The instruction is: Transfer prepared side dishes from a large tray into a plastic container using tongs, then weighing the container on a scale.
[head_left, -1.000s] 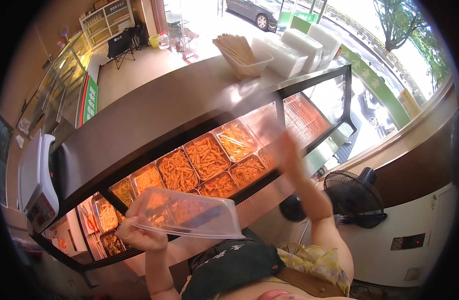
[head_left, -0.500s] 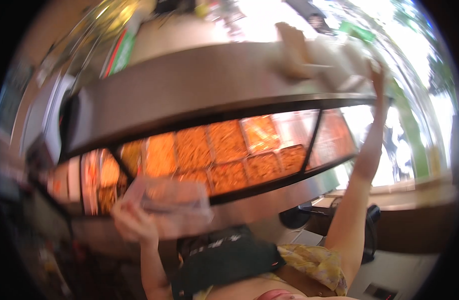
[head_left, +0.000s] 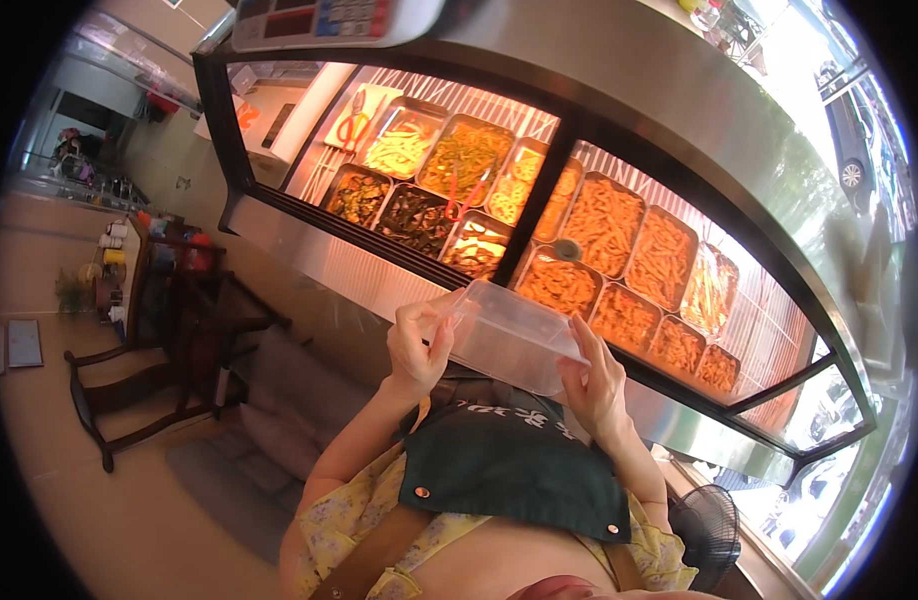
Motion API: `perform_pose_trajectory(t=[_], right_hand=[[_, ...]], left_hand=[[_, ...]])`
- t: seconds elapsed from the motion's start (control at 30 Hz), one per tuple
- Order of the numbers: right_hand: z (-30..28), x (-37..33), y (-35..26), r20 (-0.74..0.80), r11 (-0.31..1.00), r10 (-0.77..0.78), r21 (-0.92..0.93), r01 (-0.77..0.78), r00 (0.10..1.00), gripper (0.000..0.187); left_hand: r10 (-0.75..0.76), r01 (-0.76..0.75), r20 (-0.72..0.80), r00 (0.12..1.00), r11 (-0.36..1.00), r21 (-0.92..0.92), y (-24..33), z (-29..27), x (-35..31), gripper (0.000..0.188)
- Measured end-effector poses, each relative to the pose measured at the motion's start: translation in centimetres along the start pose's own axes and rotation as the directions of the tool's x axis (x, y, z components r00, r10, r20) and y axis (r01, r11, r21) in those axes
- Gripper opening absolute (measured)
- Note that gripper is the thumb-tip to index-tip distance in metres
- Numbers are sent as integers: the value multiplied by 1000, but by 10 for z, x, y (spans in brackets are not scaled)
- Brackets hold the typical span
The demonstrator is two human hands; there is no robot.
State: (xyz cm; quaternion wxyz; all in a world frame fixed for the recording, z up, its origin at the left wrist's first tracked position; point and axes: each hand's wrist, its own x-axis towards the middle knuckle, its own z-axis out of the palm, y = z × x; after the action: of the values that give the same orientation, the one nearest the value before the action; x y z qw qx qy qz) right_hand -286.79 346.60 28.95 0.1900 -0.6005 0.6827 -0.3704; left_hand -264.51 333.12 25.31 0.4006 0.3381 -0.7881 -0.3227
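A clear plastic food container (head_left: 509, 335) is held in front of my apron, between both hands. My left hand (head_left: 419, 345) pinches its left end with thumb and fingers. At the right end my right hand (head_left: 597, 385) grips the wall, thumb toward me. No food shows inside it. Just beyond stands a lit glass-topped display case (head_left: 539, 190) with several metal trays of food. A green-and-yellow dish fills one tray (head_left: 466, 158), with red-handled tongs (head_left: 453, 205) lying across it. Orange-looking strips of food lie in the tray (head_left: 604, 220) farther right.
A scale with buttons (head_left: 319, 25) sits on top of the case at the far left. Red-handled scissors (head_left: 354, 125) lie inside the case. To my left are a dark wooden chair (head_left: 129, 395) and a grey cushioned seat (head_left: 239, 450). A black fan (head_left: 706, 530) stands at my right.
My right hand has come back from the white bags at the far right and now grips the container. The container, earlier in my left hand alone, is now between both. My view has turned left.
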Motion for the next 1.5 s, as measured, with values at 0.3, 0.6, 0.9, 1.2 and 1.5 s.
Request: perform_pose_trajectory(t=[0.3, 0.6, 0.9, 1.2, 1.5], right_hand=[[168, 154, -27, 34, 840, 308, 460, -288, 951, 39], [340, 292, 162, -342, 623, 552, -437, -649, 761, 26], [368, 311, 160, -266, 414, 635, -675, -610, 725, 32], [316, 253, 219, -213, 635, 772, 258, -728, 599, 25], [295, 230, 184, -78, 641, 764, -22, -767, 640, 52]], left_hand=[[-382, 389, 144, 913, 704, -594, -211, -134, 91, 57], [-183, 230, -268, 946, 960, 157, -305, -147, 127, 49], [-105, 195, -381, 918, 959, 207, -313, -147, 129, 47], [-215, 277, -422, 881, 957, 90, -323, -141, 120, 47], [-307, 265, -480, 822, 952, -156, -322, -143, 121, 53]])
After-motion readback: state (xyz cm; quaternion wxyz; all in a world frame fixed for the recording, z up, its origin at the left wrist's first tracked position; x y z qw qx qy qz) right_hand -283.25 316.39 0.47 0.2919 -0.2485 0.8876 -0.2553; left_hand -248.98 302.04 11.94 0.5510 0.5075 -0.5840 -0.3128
